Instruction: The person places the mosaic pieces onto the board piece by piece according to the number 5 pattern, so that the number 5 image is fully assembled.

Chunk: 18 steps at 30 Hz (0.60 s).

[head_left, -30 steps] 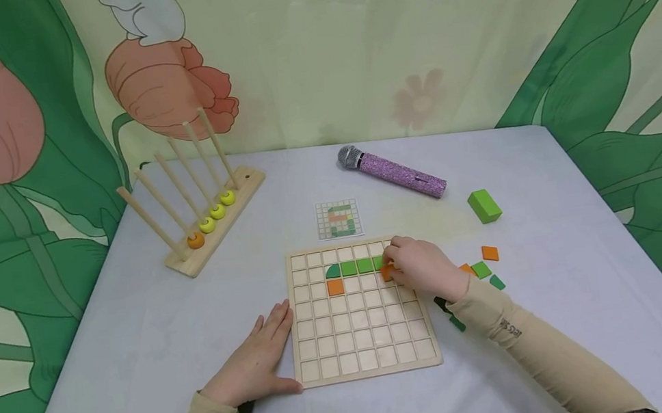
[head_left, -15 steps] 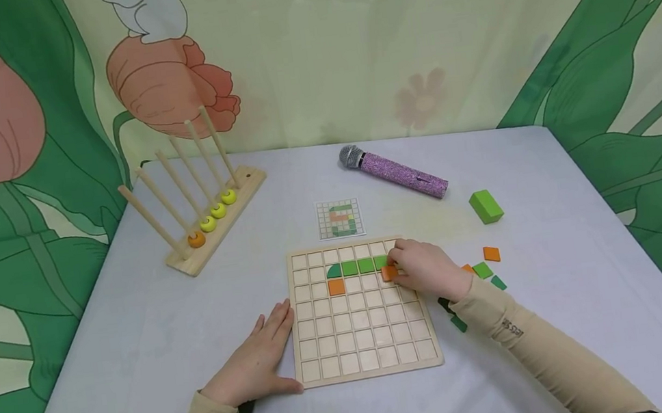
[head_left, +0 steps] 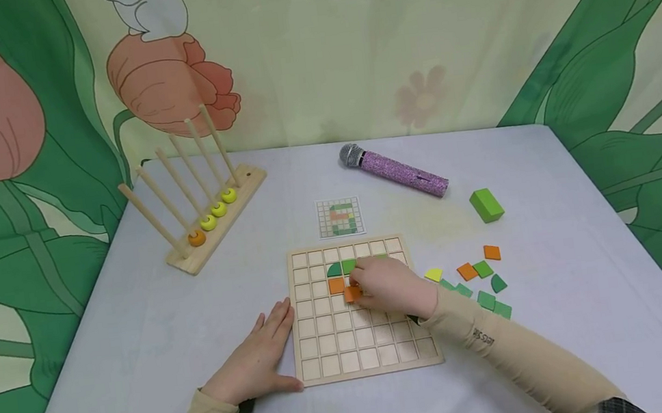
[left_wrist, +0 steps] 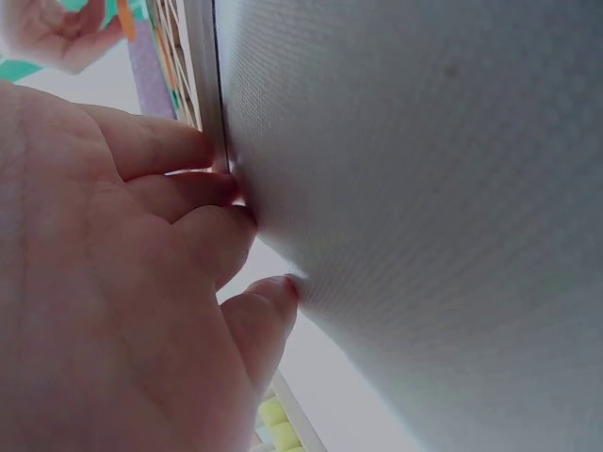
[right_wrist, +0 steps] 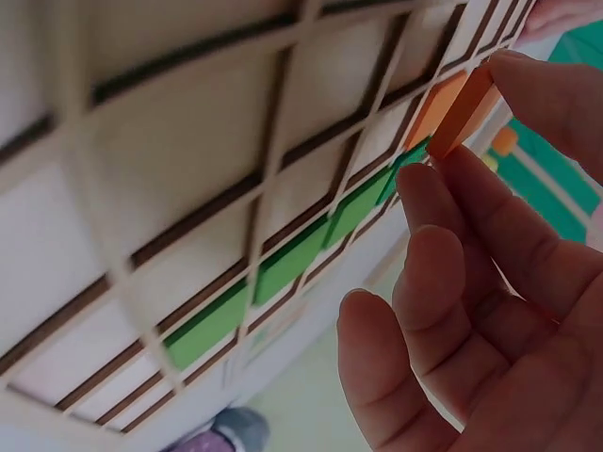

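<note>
My right hand (head_left: 393, 285) pinches an orange square tile (right_wrist: 464, 113) between thumb and fingertips, over the wooden grid board (head_left: 328, 348). In the head view the held tile is just right of and below another orange tile (head_left: 336, 286) that lies in a cell. Above them a dark green rounded tile (head_left: 334, 270) and a green square tile (head_left: 349, 266) sit in one row; my hand covers most of the rest of that row, which the right wrist view shows holding several green tiles. My left hand (head_left: 257, 360) lies on the table, straight fingers touching the board's left edge.
Loose orange, green and yellow tiles (head_left: 466, 272) lie right of the board. A small pattern card (head_left: 340, 218) is behind it. Farther out are a green block (head_left: 486, 205), a glittery purple microphone (head_left: 395, 171) and a wooden peg stand (head_left: 216, 227) with beads.
My right hand has moved left across the board with the orange tile, from the right-hand columns to beside the other orange tile. Loose tiles at right are uncovered. My left hand stays still.
</note>
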Available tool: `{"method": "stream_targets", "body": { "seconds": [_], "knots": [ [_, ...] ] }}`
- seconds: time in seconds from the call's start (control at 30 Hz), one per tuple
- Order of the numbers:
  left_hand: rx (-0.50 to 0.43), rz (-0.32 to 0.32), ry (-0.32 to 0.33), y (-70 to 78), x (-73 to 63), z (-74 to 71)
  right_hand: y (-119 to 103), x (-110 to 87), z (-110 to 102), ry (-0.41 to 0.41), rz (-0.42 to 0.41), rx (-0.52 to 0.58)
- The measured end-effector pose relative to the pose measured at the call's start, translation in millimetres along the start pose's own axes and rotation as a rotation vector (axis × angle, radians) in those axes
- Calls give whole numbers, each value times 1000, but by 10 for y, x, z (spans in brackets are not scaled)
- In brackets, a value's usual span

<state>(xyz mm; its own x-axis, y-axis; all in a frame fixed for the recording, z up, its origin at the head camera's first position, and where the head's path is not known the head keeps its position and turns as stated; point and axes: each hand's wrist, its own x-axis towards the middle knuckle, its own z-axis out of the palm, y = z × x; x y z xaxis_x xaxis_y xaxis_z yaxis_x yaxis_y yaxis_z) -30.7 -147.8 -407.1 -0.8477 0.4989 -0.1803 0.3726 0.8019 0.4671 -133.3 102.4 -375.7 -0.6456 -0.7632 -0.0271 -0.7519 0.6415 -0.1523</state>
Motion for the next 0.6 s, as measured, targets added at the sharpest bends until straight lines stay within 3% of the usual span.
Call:
{"method": "stream_targets", "body": {
  "seconds": [0.2, 0.6],
  "knots": [
    [5, -2, -7, -5, 4, -1, -124, 75, 67, 1, -39, -2],
    [-11, -19, -16, 3, 2, -8, -197, 104, 118, 8, -24, -74]
  ]
}}
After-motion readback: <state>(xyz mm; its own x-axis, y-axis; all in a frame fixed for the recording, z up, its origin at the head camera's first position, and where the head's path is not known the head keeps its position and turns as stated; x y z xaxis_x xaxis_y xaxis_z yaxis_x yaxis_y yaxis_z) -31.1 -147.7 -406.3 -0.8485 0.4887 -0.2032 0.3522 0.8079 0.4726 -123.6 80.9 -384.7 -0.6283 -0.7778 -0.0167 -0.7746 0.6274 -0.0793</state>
